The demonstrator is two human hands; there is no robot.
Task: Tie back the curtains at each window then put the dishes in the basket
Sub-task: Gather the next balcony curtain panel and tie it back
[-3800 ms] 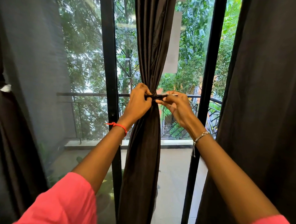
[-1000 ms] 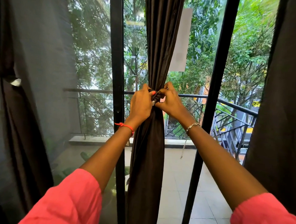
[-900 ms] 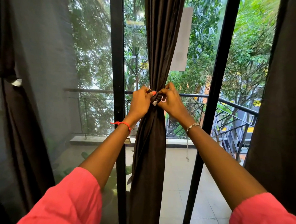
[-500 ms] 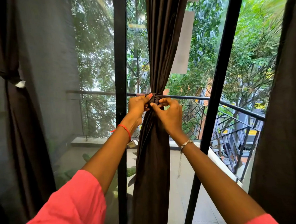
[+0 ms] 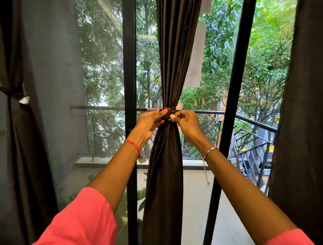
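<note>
At the glass door to the balcony, in the head view, the middle curtain (image 5: 164,177) hangs straight down in front of the panes, gathered into one narrow dark brown column. A tie band (image 5: 168,113) of the same dark cloth cinches it at about the height of the balcony railing (image 5: 254,123), so the fabric pinches in there and swells out again below.

Both hands meet at that band. The left hand (image 5: 149,122) pinches its left side between thumb and curled forefinger, the other fingers folded under. The right hand (image 5: 188,123) pinches the right side with curled fingers, thumb tip against the band. The two thumbs sit just beside each other on the front of the knot. A red thread bracelet (image 5: 133,144) circles the left wrist and a silver chain bracelet (image 5: 210,150) the right, with a thin strand dangling from it. Pink sleeves (image 5: 84,220) cover the upper forearms at the bottom of the view.

The curtain hangs between two black door frame posts (image 5: 128,66), nearer the left one. At the far left, the left curtain (image 5: 19,135) is already drawn in by its own dark tie (image 5: 10,89). At the far right, the right curtain (image 5: 307,109) hangs loose as a broad panel. Through the glass show a pale tiled balcony floor (image 5: 194,196), a grey wall (image 5: 54,63) on the left and green trees (image 5: 265,61) beyond the railing.
</note>
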